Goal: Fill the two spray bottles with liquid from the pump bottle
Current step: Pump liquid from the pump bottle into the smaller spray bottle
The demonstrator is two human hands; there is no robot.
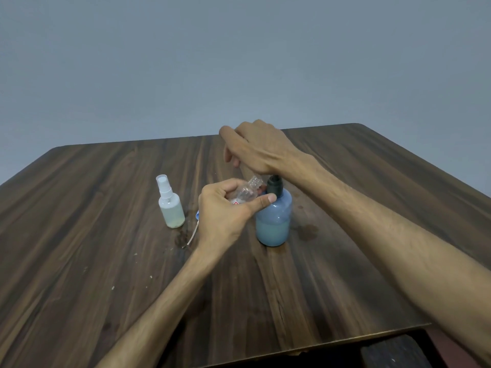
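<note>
Holding the clear spray bottle [245,193] tilted with its open neck up against the black pump head [274,185], I'm partway through filling the second one. My left hand [225,208] makes the grip here: fingers curled round the bottle's body, thumb stretched toward the pump bottle [273,221]. My right hand [261,148] presses on the pump top with the heel of the palm, fingers loose and spread, holding nothing.

The clear bottle looks nearly empty to me, so most of this fill is still ahead. The pump bottle stands upright at the middle of the surface [106,261], about half full of pale blue liquid, which I judge to be plenty.

Well to the left stands the white spray bottle [170,204], capped, holding cloudy liquid; that one I take as done. Between it and my left hand lies a spray cap with its dip tube [195,227], to be screwed back on afterwards. Wet patches on the wood near both bottles suggest spilling is a risk.
</note>
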